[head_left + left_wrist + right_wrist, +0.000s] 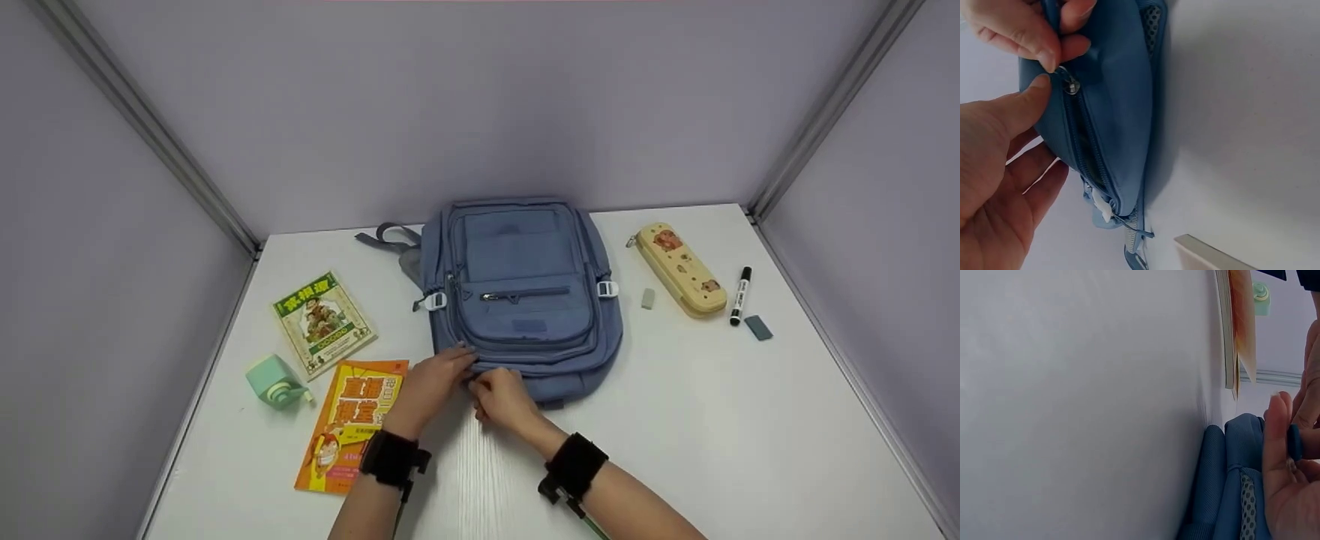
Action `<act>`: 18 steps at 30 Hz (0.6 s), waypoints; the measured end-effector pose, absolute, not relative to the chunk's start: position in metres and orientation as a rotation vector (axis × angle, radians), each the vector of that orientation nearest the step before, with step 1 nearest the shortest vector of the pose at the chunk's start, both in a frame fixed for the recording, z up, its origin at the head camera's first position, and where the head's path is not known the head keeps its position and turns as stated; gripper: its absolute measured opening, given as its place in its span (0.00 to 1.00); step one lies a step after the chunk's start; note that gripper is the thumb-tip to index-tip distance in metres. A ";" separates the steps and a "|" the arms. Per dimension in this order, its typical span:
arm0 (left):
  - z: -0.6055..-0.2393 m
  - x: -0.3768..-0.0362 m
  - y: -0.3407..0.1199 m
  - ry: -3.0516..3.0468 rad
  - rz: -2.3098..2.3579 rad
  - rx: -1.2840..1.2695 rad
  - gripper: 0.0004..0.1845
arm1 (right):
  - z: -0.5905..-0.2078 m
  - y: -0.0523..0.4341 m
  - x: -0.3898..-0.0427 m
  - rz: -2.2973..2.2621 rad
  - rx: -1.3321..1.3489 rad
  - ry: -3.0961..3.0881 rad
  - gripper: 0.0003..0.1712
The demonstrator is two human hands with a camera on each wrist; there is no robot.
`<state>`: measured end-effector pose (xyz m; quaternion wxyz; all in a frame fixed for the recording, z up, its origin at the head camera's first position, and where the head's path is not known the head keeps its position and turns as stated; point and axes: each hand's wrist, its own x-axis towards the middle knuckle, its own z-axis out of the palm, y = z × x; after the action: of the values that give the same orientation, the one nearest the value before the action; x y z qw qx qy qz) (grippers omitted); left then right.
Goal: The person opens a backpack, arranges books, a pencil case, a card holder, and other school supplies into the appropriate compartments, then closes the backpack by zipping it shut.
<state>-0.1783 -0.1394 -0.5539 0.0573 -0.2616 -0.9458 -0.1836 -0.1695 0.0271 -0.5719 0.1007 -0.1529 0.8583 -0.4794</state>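
A blue backpack (525,292) lies flat in the middle of the white table (712,435), and both hands meet at its near end. My left hand (454,364) grips that edge; in the left wrist view its thumb (1027,104) presses the fabric beside the zipper slider (1070,85) while the other fingers lie along the bag's side. My right hand (487,386) pinches the blue zipper pull (1295,441) between thumb and fingers. The zipper below the slider looks slightly parted.
An orange book (352,424), a green book (324,322) and a mint tape dispenser (276,382) lie to the left. A yellow pencil case (681,268), a black marker (741,295) and two erasers (648,298) lie to the right. Grey partition walls enclose the table.
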 end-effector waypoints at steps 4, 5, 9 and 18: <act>-0.557 -0.177 -0.140 -2.853 -0.524 -0.739 0.14 | -0.570 0.032 -0.170 -1.405 -0.458 2.546 0.16; -0.558 -0.177 -0.140 -2.847 -0.522 -0.730 0.14 | -0.570 0.034 -0.170 -1.404 -0.457 2.550 0.16; -0.560 -0.177 -0.139 -2.824 -0.506 -0.711 0.14 | -0.566 0.043 -0.170 -1.386 -0.449 2.565 0.14; -0.564 -0.180 -0.139 -2.805 -0.541 -0.683 0.13 | -0.561 0.070 -0.171 -1.278 -0.557 2.677 0.11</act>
<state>-0.1803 -0.1385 -0.5640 0.1018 -0.2312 -0.9501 -0.1832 -0.1710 0.0697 -0.5605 0.0616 -0.1843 0.8852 -0.4227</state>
